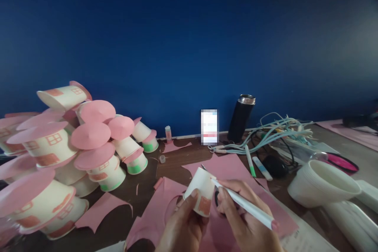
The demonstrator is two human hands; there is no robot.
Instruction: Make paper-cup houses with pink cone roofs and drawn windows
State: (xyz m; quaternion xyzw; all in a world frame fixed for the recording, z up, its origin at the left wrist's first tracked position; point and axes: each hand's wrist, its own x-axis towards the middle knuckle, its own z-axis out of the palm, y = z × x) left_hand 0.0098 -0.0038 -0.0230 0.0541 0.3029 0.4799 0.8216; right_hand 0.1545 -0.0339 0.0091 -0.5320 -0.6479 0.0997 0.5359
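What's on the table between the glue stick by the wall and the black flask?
In the head view, a small blurred white card stands against the blue wall between the glue stick and the black flask.

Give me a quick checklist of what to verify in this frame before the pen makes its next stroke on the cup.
1. Left hand grips the paper cup: ok.
2. Right hand holds the pen: ok.
3. Pen tip meets the cup wall: ok.
4. Cup lifted above the pink paper: ok.
5. Pen cap off: cannot tell.
6. Finished cup houses stay apart from the hands: ok.
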